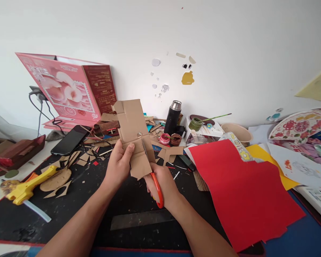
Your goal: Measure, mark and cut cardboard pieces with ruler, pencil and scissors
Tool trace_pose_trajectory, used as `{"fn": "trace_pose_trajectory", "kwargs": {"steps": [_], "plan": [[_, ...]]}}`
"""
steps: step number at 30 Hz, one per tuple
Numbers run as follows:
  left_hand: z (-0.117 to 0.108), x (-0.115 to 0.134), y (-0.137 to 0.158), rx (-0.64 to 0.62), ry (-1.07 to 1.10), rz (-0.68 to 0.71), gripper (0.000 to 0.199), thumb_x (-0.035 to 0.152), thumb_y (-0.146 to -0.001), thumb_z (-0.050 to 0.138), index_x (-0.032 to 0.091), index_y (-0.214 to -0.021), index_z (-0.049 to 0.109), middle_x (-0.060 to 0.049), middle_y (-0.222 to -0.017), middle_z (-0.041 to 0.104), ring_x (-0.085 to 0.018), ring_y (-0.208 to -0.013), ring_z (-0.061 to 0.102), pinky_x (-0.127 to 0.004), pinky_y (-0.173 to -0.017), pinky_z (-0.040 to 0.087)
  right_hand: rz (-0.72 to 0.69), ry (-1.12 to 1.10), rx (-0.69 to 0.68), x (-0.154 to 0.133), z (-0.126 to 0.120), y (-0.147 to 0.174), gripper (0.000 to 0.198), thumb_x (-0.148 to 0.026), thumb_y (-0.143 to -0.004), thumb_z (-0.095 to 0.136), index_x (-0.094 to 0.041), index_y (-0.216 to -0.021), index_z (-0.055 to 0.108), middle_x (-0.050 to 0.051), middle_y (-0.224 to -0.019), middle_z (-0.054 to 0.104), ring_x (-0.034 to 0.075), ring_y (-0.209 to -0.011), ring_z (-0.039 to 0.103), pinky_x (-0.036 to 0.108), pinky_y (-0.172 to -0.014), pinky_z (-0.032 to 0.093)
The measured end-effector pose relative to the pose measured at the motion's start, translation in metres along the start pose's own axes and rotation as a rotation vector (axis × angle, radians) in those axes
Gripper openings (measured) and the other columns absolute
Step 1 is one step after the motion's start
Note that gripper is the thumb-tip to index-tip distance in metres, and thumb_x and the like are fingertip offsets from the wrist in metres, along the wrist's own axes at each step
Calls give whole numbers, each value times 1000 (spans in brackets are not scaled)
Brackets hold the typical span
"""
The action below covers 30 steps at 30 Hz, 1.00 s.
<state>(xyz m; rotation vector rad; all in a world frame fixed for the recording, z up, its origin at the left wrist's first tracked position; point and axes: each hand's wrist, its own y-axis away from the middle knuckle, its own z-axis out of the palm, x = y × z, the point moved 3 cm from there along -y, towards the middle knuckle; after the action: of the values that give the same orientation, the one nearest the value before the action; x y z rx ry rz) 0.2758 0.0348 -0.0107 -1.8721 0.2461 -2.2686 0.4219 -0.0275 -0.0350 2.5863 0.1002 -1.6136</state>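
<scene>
A piece of brown cardboard (131, 117) with fold lines and a small hole is held up above the black mat. My left hand (118, 162) is closed on its left edge, thumb lying across the front. In my right hand (167, 185) are scissors (157, 191) with orange-red handles, the fingers closed through the loops. Their blades run up into the cardboard along its right side and are mostly hidden by it. A narrow part of the cardboard stands off to the right of the cut.
A yellow glue gun (29, 187) and black phone (71, 140) lie left. Cardboard scraps (167, 155) are strewn behind my hands, near a black thermos (173, 117) and paint jars (165, 139). Red paper (246, 192) covers the right side; a clear ruler (139, 219) lies in front.
</scene>
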Motion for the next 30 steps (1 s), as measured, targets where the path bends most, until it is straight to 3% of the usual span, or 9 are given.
{"fn": "trace_pose_trajectory", "kwargs": {"steps": [8,19,23,30], "plan": [[0,0,0,3,7,-6,37,51,-91,74,23,-111,62,-12,-119,79,-32,-108,76,-40,-79,66,9,103,43,-2,2,0,24,-34,-100,65,-24,-79,68,-1,-50,60,21,-47,66,28,-51,44],[-2,2,-2,-9,-12,11,40,53,-92,73,22,-116,63,-11,-115,79,-31,-106,76,-37,-78,64,-49,20,-4,-2,-4,-2,29,-45,-99,70,-24,-80,68,1,-59,70,22,-56,74,28,-59,52],[-4,2,-2,-9,-28,16,39,51,-93,72,22,-116,63,-11,-116,79,-31,-107,76,-37,-79,63,-45,-51,-42,-4,-6,-2,31,-52,-96,75,-23,-86,71,2,-67,76,23,-63,79,27,-63,56],[-4,-1,-3,-39,9,-15,44,54,-92,74,22,-120,63,-12,-121,78,-31,-110,75,-39,-82,64,-63,73,-26,-5,-8,-2,29,-51,-90,84,-24,-97,78,6,-85,82,29,-82,82,29,-65,55]]}}
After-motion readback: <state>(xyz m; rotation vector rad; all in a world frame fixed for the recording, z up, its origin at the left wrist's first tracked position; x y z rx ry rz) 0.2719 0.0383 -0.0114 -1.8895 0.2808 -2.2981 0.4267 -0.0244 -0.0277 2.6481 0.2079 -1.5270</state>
